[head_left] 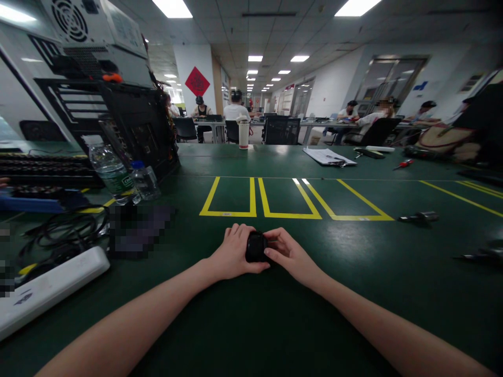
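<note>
A small black rounded object [256, 247] with a glossy surface is between my hands, low over the green table; its exact kind does not show. My left hand [234, 251] is wrapped round its left side, fingers over the far edge and thumb along the near edge. From the right, my right hand [290, 253] grips its edge between thumb and curled fingers. Part of the object is covered by the fingers. Beyond the hands, yellow tape outlines [228, 214] mark the green table [251, 324].
Left are a white power strip [58, 285], black cables [58, 235], a water bottle [112, 170], a smaller bottle [144, 180] and stacked computer parts [129, 115]. Right lie a drill-like tool [419, 217] and a clipboard [329, 156]. A paper cup [243, 135] stands ahead; people sit beyond.
</note>
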A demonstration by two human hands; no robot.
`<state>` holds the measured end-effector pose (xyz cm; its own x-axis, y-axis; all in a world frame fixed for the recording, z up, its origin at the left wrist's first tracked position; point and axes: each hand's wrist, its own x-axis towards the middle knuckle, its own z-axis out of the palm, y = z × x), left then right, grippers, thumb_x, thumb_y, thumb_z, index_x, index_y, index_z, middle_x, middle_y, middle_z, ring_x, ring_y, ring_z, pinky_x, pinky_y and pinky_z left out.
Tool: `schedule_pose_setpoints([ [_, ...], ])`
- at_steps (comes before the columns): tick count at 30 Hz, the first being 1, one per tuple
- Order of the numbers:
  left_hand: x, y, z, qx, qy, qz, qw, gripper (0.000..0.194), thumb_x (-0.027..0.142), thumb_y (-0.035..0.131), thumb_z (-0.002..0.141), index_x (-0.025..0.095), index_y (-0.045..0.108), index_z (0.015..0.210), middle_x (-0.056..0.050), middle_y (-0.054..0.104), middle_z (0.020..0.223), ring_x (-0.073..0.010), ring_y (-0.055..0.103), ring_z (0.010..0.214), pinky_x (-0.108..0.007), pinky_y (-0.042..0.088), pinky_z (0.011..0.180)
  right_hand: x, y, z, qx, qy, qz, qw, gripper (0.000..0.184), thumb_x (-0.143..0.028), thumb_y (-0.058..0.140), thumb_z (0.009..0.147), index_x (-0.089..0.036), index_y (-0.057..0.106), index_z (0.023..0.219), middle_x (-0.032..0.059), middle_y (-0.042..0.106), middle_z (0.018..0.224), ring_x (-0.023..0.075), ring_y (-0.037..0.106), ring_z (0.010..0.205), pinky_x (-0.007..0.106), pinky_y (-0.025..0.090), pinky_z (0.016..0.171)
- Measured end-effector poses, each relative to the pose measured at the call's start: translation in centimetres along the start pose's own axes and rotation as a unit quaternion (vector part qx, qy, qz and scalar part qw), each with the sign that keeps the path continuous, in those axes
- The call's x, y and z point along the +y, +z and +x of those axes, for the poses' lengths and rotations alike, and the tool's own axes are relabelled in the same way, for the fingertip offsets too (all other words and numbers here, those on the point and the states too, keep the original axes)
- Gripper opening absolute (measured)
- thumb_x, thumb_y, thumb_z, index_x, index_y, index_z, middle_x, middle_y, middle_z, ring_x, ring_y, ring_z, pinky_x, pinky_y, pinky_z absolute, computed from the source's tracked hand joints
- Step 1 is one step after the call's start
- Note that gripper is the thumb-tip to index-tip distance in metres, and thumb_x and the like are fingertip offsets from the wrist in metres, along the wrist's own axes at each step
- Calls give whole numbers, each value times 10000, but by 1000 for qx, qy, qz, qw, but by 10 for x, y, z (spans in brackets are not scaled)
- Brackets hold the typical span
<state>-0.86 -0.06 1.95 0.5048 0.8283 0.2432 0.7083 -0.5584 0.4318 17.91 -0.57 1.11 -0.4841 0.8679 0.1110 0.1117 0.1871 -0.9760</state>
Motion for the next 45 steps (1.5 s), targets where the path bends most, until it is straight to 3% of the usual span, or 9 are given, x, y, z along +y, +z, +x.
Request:
schedule_pose_setpoints([
  [4,1,0,0,-4,-4,3,1000,600,550,603,624,217,394,1077,-48,453,1018,-227,428,887,-384,368,775,-3,0,-1,-1,18,-13,1000,296,-217,526,787,-232,434,1068,35,501,1097,184,517,1012,397,450,868],
  [8,0,0,0,0,1,6,1000,607,545,606,621,213,391,1081,-48,454,1016,-227,426,892,-380,365,777,-2,1,-2,-5,-12,-15,1000,308,-179,569,751,-228,435,1024,23,501,1086,182,508,1030,390,439,886],
  [14,0,0,0,3,5,4,1000,607,557,598,621,213,393,1077,-48,454,1010,-226,426,885,-376,367,765,0,2,-1,-3,-14,-1,1000,218,-226,520,794,-228,443,998,21,524,1037,173,537,985,376,455,851],
  [21,1,0,1,-1,-2,8,1000,611,554,606,615,215,394,1077,-51,456,1007,-236,426,893,-384,363,769,-1,1,0,6,2,-31,999,310,-232,525,787,-230,429,1081,41,517,1073,184,519,1008,389,438,876],
  [33,-1,1,0,12,18,6,1000,603,552,604,619,205,394,1065,-51,452,994,-223,417,863,-371,362,757,-4,2,-2,-2,-9,-15,1000,216,-244,516,797,-235,455,1005,20,528,1037,184,543,983,376,459,837],
  [40,-2,1,0,9,14,2,1000,597,544,604,625,207,395,1070,-50,452,1000,-223,416,866,-371,357,764,-3,1,-1,-1,6,-29,1000,343,-219,531,783,-243,418,1106,40,493,1114,188,508,1030,385,438,873],
  [45,-2,3,0,17,21,18,999,600,542,602,625,197,396,1070,-53,454,979,-225,415,859,-368,354,757,1,2,0,-4,-32,-16,999,300,-203,560,764,-219,442,1039,36,511,1066,188,499,1041,378,429,883],
])
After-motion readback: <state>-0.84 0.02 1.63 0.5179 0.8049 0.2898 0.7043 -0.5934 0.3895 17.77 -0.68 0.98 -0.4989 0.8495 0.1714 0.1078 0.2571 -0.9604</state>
